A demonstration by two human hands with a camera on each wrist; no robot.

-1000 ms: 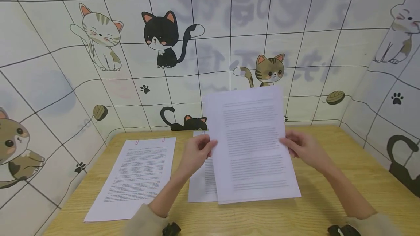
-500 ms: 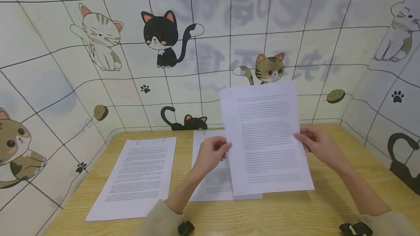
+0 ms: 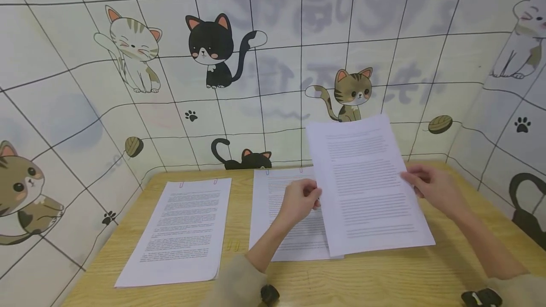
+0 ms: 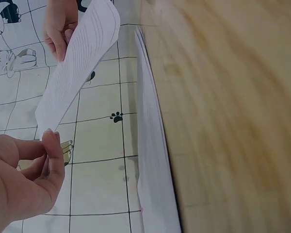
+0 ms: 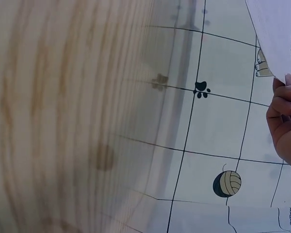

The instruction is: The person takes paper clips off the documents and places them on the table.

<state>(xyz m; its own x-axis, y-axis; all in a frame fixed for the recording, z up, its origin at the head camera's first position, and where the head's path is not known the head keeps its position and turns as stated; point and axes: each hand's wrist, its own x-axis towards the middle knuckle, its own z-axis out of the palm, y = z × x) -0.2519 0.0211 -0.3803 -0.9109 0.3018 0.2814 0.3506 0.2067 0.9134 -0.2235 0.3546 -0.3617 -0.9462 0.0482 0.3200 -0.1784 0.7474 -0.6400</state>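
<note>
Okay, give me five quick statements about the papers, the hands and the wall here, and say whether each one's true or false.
1. The left hand and right hand grip the raised paper by opposite edges. True.
2. The left paper has two clips along its top edge. True.
3. The raised paper lies flat on the table. False: it is held up off the table.
4. In the head view, the raised paper covers part of the middle paper. True.
5. The wall is plain. False: the wall has cartoon cats on it.
</note>
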